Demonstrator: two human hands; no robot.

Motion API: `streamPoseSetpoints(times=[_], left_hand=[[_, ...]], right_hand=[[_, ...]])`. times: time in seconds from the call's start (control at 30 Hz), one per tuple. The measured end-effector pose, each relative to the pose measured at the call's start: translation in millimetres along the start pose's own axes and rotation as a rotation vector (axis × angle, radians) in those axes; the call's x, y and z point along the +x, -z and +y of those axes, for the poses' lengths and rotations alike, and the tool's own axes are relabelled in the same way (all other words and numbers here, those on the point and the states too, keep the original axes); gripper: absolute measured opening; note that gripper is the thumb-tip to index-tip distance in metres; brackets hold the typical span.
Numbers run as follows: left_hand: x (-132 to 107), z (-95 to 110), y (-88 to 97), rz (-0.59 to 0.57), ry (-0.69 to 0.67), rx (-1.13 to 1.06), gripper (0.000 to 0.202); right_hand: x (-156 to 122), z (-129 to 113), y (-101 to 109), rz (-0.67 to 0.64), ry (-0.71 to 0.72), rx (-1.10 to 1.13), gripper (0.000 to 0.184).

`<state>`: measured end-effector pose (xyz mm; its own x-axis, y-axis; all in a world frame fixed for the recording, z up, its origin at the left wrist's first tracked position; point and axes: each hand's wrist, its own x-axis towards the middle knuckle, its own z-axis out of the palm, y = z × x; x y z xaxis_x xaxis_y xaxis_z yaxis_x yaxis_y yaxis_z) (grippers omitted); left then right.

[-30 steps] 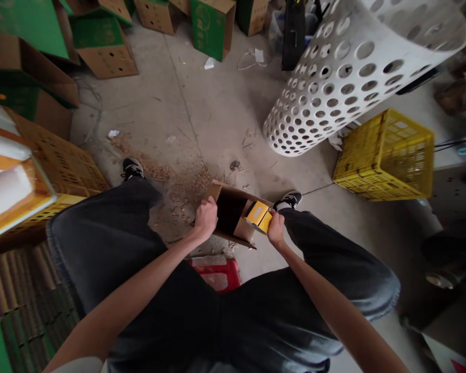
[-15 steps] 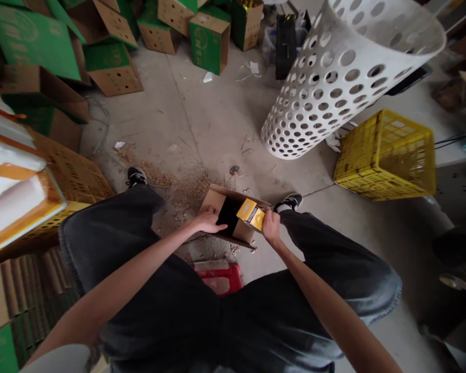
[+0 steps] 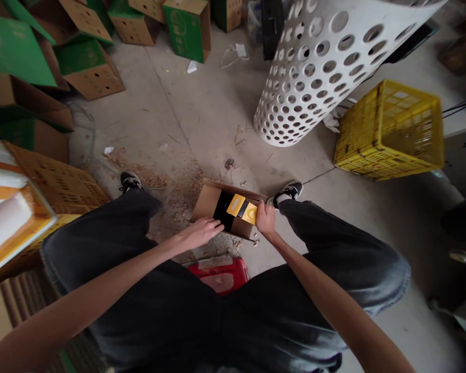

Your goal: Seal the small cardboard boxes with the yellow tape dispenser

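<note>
On the floor between my feet stands an open cardboard box [image 3: 206,202], with something black [image 3: 222,207] inside it. My right hand [image 3: 266,217] is closed round the right end of a small yellow box [image 3: 248,213], which has a raised flap and a dark band, above the cardboard box's right part. My left hand [image 3: 201,232] is over the cardboard box's near rim, fingers bent and drawn together, tips by the black thing. Whatever those fingers may hold is hidden.
A red plastic object [image 3: 236,274] lies close in front of me. Wood-like chips [image 3: 174,189] litter the floor. A white perforated bin [image 3: 295,103] and a yellow crate [image 3: 357,134] stand right. Green-and-brown cartons [image 3: 186,31] fill the back left; white boxes [image 3: 8,217] sit at left.
My left hand has drawn back from inside the cardboard box to its near rim, its fingers closing together. The yellow box, in my right hand, has shifted slightly left. The view has tilted.
</note>
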<state>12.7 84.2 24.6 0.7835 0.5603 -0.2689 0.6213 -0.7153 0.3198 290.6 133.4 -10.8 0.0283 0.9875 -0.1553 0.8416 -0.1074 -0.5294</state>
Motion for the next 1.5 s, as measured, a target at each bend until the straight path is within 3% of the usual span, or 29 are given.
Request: streamPoseSetpoints(times=[0.23, 0.33, 0.5, 0.63, 0.7, 0.8, 0.9, 1.03, 1.1, 1.2, 1.27, 1.4, 1.5], left_hand=[[26.9, -22.0, 5.1, -0.010, 0.122, -0.111, 0.046], [47.6, -28.8, -3.0, -0.010, 0.201, -0.089, 0.030], [68.7, -31.9, -25.9, 0.102, 0.237, -0.044, 0.050], [65.9, -33.6, -30.7, 0.148, 0.195, 0.006, 0.060], [63.2, -36.3, -31.5, 0.175, 0.153, 0.051, 0.059], [64.3, -40.1, -38.5, 0.214, 0.035, 0.117, 0.055], [71.5, -42.3, -49.1, 0.239, -0.109, 0.152, 0.051], [74.9, -44.0, -55.4, 0.327, -0.226, 0.106, 0.035], [67.4, -43.0, -57.5, 0.455, -0.114, 0.073, 0.031], [44.1, -39.7, -65.4, 0.705, 0.409, -0.041, 0.062], [26.7, -39.5, -70.7, 0.759, 0.680, -0.219, 0.075], [8.7, -47.9, -64.8, 0.531, 0.742, -0.571, 0.069], [12.8, -54.2, -50.3, 0.372, 0.818, -0.622, 0.072]], right_hand=[[0.5, -4.0, 0.6, 0.038, -0.093, 0.176, 0.048], [-7.6, -7.8, 11.5, 0.073, -0.082, 0.232, 0.055], [-12.7, -18.8, 60.4, 0.157, -0.029, 0.443, 0.060], [16.9, -34.1, 109.7, 0.330, -0.240, 0.532, 0.046], [35.0, -38.8, 122.8, 0.350, -0.322, 0.566, 0.040], [50.7, -38.6, 118.3, 0.290, -0.465, 0.700, 0.038], [50.4, -32.8, 93.7, 0.182, -0.576, 0.811, 0.040], [40.0, -23.9, 66.7, 0.098, -0.610, 0.894, 0.043], [35.9, -19.4, 62.3, 0.122, -0.619, 0.899, 0.044], [31.6, -14.4, 61.7, 0.149, -0.607, 0.881, 0.046], [28.6, -14.5, 62.1, 0.159, -0.579, 0.870, 0.047], [22.8, -23.1, 61.6, 0.213, -0.573, 0.840, 0.042], [22.1, -29.7, 60.1, 0.226, -0.626, 0.852, 0.034]])
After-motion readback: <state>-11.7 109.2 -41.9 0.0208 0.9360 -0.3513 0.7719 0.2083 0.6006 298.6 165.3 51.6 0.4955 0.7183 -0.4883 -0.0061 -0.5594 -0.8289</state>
